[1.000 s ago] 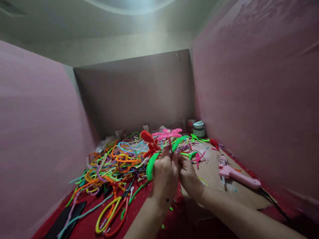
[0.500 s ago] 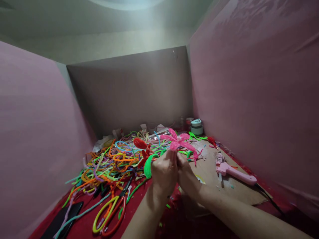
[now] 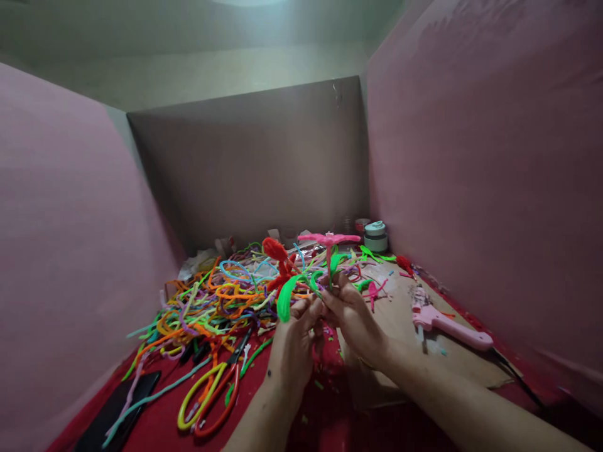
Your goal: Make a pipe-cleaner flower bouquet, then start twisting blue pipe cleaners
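Both hands meet in the middle of the view over a red cloth. My left hand point(image 3: 296, 342) pinches the lower stem of a pipe-cleaner flower, its fingers closed beside a bright green leaf point(image 3: 285, 299). My right hand point(image 3: 354, 319) grips the same stem a little higher, fingers closed round it. The pink flower head point(image 3: 328, 239) stands flat on top of the upright stem, with green leaves just under it. A red pipe-cleaner flower point(image 3: 277, 256) sits just left of it, behind the green leaf.
A tangled heap of coloured pipe cleaners point(image 3: 217, 301) covers the left and back. Scissors with yellow and red handles point(image 3: 210, 402) lie at the front left beside a dark phone point(image 3: 117, 411). A pink glue gun point(image 3: 450, 326) lies on cardboard point(image 3: 405, 339) at right. Small jars point(image 3: 375, 235) stand at the back. Pink walls close in on both sides.
The pink flower has been turned from tilted toward me to upright, its head now flat on top. Both hands shifted slightly and spread a little apart on the stem.
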A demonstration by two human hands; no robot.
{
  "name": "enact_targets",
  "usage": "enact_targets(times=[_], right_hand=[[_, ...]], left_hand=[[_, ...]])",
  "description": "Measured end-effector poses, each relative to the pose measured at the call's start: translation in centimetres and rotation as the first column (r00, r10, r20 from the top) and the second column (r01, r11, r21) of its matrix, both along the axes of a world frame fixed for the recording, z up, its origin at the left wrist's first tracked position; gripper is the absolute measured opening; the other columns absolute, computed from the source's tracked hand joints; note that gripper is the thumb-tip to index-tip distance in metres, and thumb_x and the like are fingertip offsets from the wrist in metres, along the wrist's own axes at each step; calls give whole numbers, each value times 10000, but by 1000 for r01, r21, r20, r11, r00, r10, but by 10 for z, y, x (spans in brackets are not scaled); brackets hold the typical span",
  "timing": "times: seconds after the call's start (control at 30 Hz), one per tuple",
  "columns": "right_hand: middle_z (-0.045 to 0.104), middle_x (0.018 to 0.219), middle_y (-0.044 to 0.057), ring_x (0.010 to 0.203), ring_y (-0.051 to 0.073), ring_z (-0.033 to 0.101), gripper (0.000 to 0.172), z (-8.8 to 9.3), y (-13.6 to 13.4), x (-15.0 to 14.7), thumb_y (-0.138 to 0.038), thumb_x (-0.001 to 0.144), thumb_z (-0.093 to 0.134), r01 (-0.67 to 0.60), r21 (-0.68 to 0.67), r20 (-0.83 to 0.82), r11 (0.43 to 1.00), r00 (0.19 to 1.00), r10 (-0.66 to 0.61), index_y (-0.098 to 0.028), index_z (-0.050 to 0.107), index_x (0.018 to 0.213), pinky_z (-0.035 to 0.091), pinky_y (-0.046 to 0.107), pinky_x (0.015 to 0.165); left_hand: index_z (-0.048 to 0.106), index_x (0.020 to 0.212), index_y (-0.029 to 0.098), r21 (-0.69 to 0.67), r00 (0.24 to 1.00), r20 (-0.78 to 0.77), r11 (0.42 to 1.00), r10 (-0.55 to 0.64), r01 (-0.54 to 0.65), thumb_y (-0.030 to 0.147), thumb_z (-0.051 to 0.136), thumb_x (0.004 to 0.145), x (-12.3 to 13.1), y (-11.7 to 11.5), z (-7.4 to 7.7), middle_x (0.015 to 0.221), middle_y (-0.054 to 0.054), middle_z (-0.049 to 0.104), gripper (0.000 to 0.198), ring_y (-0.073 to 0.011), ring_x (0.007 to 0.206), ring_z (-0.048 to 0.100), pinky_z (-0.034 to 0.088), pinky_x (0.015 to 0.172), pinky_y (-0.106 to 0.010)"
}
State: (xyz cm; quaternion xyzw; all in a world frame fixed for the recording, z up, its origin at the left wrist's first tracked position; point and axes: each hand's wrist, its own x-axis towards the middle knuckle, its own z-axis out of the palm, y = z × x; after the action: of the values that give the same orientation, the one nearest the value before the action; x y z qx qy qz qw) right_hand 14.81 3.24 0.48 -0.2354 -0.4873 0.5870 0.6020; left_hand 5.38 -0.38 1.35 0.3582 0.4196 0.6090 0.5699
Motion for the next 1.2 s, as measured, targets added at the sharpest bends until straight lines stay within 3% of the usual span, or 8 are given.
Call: enact_targets(times=[0.1,0.23,0.47,0.67,0.83,0.97,1.2], right_hand=[[483,661,-46,559,84,437,164,-1,0,-1,-260,743,608,-53,22,-9,998,999,54,-201,482,828,336,197,495],[444,584,-70,480,66,380,174,1,-1,-2,-307,757,594,-125,-6,13,992,992,126,-198,472,816,313,191,455],[452,524,-55,467,70,367,191,-2,1,0,-329,761,567,-85,62,185,994,980,72,-171,502,675,273,202,437],[463,515,-51,466,78,387,129,3,-4,3,-265,756,533,-178,31,214,984,962,168,-174,507,670,299,217,464],[476,548,-51,475,81,386,32,-2,-5,1,-199,725,512,-189,34,234,981,956,176,-185,499,699,319,219,465],[470,520,-53,462,86,408,109,-9,-2,-2,-276,773,483,-222,65,307,973,932,192,-170,507,780,323,226,469],[429,544,-60,499,91,387,236,-12,0,0,-354,760,562,-166,94,333,982,934,126,-169,495,888,322,219,472]], left_hand=[[611,740,116,18,981,192,1000,18,-22,173,761,569,2,10,1,629,9,589,235,-63,522,538,419,496,-151],[600,621,109,15,951,307,1000,15,-20,127,783,497,1,16,-1,564,12,596,222,-75,517,547,440,516,-175],[536,461,114,132,983,158,985,94,-115,136,754,523,-5,20,-8,437,48,482,227,-45,429,442,331,424,-157],[491,427,137,280,991,-9,952,131,-123,148,667,646,-2,13,-2,405,57,445,282,-49,398,420,347,421,-168],[459,409,147,246,980,-94,958,178,-150,148,640,646,-3,9,4,387,58,429,298,-69,363,441,365,388,-184],[495,440,154,237,970,-173,963,174,-130,208,635,655,-5,9,1,369,49,465,262,-93,346,454,375,367,-206],[628,546,134,221,948,-278,971,154,-93,221,678,612,-9,12,0,393,34,542,119,-91,382,486,395,450,-208]])
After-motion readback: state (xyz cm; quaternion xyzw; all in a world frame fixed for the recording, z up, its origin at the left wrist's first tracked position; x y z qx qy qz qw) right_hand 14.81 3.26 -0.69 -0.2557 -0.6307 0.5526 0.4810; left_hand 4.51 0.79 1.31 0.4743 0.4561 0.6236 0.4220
